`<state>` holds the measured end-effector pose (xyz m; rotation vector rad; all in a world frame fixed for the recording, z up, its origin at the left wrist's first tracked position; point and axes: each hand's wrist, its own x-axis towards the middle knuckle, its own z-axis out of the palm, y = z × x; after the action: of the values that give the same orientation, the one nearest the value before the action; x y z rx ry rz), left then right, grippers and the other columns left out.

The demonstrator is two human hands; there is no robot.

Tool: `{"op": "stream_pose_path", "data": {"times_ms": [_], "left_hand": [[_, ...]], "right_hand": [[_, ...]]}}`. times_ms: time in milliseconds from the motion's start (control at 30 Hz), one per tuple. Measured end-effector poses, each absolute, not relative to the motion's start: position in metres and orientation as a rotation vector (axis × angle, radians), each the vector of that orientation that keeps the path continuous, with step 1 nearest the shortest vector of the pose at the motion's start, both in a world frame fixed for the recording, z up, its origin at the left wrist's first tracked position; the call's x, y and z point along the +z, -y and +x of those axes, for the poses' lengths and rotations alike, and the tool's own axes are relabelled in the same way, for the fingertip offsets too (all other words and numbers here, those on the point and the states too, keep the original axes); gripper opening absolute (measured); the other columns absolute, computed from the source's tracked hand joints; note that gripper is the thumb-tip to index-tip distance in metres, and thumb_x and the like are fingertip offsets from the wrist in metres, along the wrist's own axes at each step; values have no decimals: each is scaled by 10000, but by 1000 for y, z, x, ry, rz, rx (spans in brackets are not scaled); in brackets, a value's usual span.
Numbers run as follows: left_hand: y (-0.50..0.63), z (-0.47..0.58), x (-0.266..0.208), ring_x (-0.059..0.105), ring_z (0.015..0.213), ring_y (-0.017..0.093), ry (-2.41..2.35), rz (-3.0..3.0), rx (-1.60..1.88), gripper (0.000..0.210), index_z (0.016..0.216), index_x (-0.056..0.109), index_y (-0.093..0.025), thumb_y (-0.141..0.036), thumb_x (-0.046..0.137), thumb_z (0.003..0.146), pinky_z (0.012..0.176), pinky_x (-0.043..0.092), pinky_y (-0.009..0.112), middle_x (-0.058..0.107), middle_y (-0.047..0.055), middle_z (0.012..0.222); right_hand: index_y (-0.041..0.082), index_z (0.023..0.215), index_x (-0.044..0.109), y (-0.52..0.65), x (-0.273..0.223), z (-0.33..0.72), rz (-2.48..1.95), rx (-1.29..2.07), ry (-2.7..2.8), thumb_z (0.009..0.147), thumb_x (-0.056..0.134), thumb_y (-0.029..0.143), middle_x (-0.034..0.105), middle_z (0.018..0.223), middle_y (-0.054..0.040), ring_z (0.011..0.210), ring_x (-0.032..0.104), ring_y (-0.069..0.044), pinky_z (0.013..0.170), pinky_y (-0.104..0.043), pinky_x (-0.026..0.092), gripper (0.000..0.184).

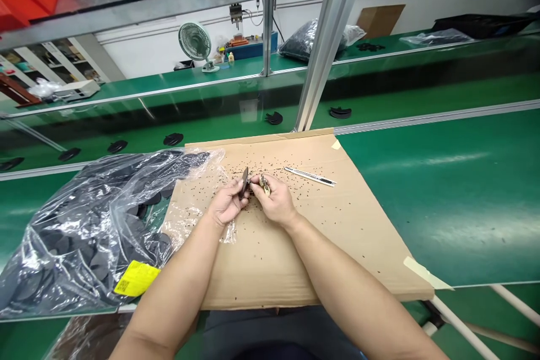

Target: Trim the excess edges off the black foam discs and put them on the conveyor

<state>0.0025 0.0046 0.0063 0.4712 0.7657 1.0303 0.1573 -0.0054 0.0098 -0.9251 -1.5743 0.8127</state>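
My left hand (228,201) is closed on a thin dark round plastic piece (244,182), held upright and nearly edge-on. Close beside it, my right hand (276,199) grips a small yellow-handled tool (264,184) that looks like nippers. Its tip is at the face of the piece, and fingers partly hide it. Both hands are above a cardboard sheet (270,270) strewn with tiny black scraps. A slim silver utility knife (310,176) lies on the cardboard, right of my right hand.
At left, a large clear plastic bag (84,225) of black round pieces overlaps the cardboard and carries a yellow label (137,278). Behind, small piles of black pieces (172,139) lie on a green conveyor belt (228,124). A metal post (323,45) rises beyond the cardboard.
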Motion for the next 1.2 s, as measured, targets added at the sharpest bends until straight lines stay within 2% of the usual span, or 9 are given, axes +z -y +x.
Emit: {"op": "stream_pose_path", "data": {"times_ms": [133,333,500,600,700,800,967,1067,1200], "left_hand": [[0,5,8,529,557,72,-735,443,998,253,964,643,-144,-243,727,747,403,417,133,589,26,751],[2,3,6,500,545,53,-681,515,1003,405,972,652,-153,-288,830,634,388,390,110,576,8,739],[2,1,6,496,531,48,-694,548,998,426,979,645,-142,-297,832,630,381,381,103,565,0,709],[-1,2,5,503,521,48,-751,566,1056,383,964,638,-129,-268,812,652,404,412,114,575,-1,700],[-11,3,4,593,645,85,-866,591,1187,386,1021,623,-138,-165,771,666,503,489,148,646,44,876],[-34,-1,5,645,855,163,-1079,612,1390,459,1070,603,-161,-77,733,638,674,556,248,645,78,1082],[-98,-22,26,620,982,211,-1685,1132,1566,375,1090,627,-169,-140,663,718,934,483,366,656,71,1050],[-144,-34,44,541,1133,248,-2052,1760,1333,347,1113,649,-165,-160,602,769,1046,382,375,608,97,1146],[-198,-22,50,437,1260,299,-2192,2098,867,560,1298,530,-128,-259,643,766,1081,335,380,468,158,1351]], "right_hand": [[207,905,642,9,14,157,-870,659,1667,876,545,282,655,917,-59,872,613,-188,836,-335,485,126],[218,951,629,11,12,158,-833,516,1758,888,498,244,647,944,-70,898,605,-191,830,-334,495,148],[198,960,622,10,9,155,-758,394,1823,851,485,180,641,969,-87,944,590,-208,869,-349,485,176],[198,964,612,8,7,152,-782,469,1773,872,479,183,634,951,-75,920,589,-196,860,-338,483,162],[193,964,606,3,3,152,-893,583,1613,881,510,235,627,936,-66,880,592,-188,828,-335,491,134],[178,939,600,-5,-3,154,-1017,660,1409,859,554,294,633,893,-61,825,596,-190,771,-337,500,148],[179,899,588,-12,-9,151,-1039,758,1314,855,562,325,617,831,-41,762,582,-173,711,-311,495,155],[182,836,582,-13,-9,146,-1072,751,1383,862,549,321,582,778,-24,703,542,-157,666,-292,468,145],[180,838,586,-14,-9,144,-1079,693,1349,848,556,307,570,773,-22,728,530,-159,699,-296,450,130]]}}
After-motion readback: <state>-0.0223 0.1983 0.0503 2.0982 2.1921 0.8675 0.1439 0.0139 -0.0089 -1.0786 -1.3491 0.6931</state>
